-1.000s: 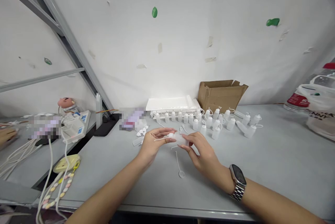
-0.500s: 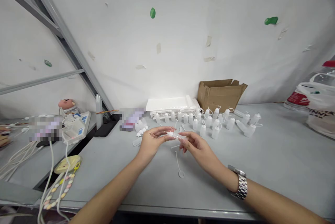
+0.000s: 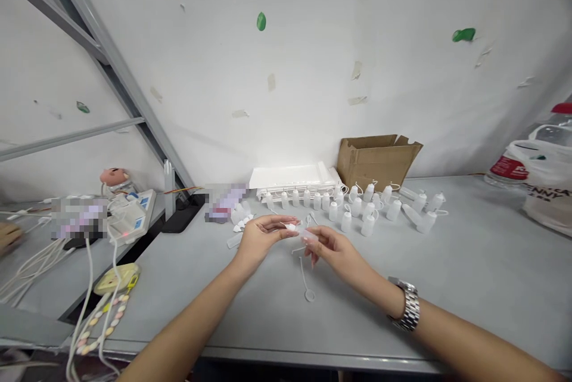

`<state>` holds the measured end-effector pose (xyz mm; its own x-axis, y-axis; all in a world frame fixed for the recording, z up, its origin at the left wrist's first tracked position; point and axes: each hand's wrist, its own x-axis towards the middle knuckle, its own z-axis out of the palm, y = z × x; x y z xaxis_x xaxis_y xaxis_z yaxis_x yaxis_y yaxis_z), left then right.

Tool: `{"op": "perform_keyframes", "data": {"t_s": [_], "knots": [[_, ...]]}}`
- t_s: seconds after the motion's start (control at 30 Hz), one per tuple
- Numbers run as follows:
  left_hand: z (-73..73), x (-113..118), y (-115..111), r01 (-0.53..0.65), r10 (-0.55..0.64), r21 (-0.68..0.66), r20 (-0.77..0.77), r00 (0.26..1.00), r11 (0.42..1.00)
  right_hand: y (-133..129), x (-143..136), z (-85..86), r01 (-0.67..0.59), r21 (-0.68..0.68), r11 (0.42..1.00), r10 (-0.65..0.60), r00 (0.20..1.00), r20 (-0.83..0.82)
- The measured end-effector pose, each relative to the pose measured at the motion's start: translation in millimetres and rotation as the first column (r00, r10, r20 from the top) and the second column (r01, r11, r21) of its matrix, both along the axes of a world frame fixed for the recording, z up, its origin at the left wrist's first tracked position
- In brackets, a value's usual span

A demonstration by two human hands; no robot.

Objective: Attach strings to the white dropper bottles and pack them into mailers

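Observation:
Between my two hands is a small translucent squeeze bottle with a white nozzle cap. My left hand pinches the cap between thumb and fingers. The bottle's body is gripped by my right hand, whose fingers hide part of it. On the table below lies a loose white strap with a ring end, touched by neither hand. More thin straps lie just behind the hands.
Several small capped bottles stand behind and to the right. White nozzle caps lie left of my hands. Farther back are a stack of white packets and a cardboard box. White cables and another person's hand are at left.
My right fingers have shifted slightly, and more of the translucent bottle body shows between my hands. My left hand stays nearly still. At far left, the other person's hand has moved.

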<state>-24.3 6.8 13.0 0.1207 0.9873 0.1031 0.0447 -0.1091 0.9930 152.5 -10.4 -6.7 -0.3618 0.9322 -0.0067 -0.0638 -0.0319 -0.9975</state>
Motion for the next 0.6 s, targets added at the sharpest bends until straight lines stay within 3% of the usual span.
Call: {"op": "perform_keyframes", "data": {"t_s": [0.1, 0.3, 0.4, 0.6], "knots": [[-0.5, 0.8, -0.1, 0.032, -0.029, 0.05, -0.067, 0.997, 0.998, -0.3, 1.0, 3.6, 0.04, 0.067, 0.997, -0.043, 0.998, 0.052], [3.8, -2.2, -1.0, 0.063, -0.04, 0.084, -0.259, 0.965, 0.994, 1.9, 3.3, 2.3, -0.132, -0.106, 0.986, 0.123, 0.989, -0.086], [6.0, -3.9, -1.5, 0.13, -0.111, 0.05, -0.285, 0.952, 0.99, 1.1, 3.2, 3.0, -0.083, -0.014, 0.996, 0.083, 0.997, -0.003], [4.5, -1.4, -5.3, 0.115, -0.091, 0.066, -0.296, 0.951, 0.991, -2.3, 3.0, 0.8, 0.058, 0.193, 0.979, -0.097, 0.975, 0.202]]}}
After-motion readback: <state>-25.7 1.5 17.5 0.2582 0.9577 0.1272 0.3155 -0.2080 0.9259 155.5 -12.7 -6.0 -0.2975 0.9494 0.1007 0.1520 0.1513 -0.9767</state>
